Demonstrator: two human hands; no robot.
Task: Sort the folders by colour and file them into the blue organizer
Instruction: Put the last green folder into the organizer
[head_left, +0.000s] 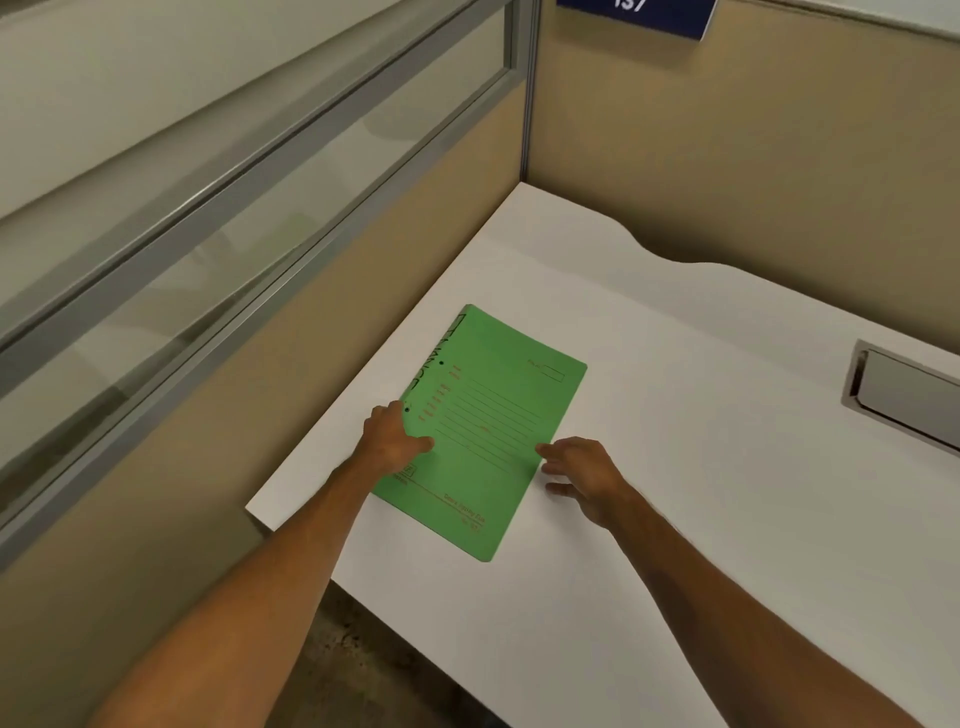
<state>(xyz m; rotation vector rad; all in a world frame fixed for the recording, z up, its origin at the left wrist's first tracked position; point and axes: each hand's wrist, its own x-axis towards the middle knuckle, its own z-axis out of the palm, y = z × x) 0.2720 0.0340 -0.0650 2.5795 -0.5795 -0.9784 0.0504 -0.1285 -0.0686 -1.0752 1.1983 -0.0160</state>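
Observation:
A green folder (488, 415) with red printed lines lies flat on the white desk (701, 467), near the desk's left edge. My left hand (392, 436) rests on the folder's left edge, thumb on top of the cover and fingers curled over the spine side. My right hand (582, 475) sits at the folder's right edge with fingers spread, the fingertips touching or just beside the edge. The blue organizer is out of view.
A tan cubicle partition (727, 156) with a glass strip walls the desk on the left and behind. A metal cable hatch (904, 395) is set into the desk at the right. A blue sign (639, 15) hangs at the top. Floor shows below the desk's left edge.

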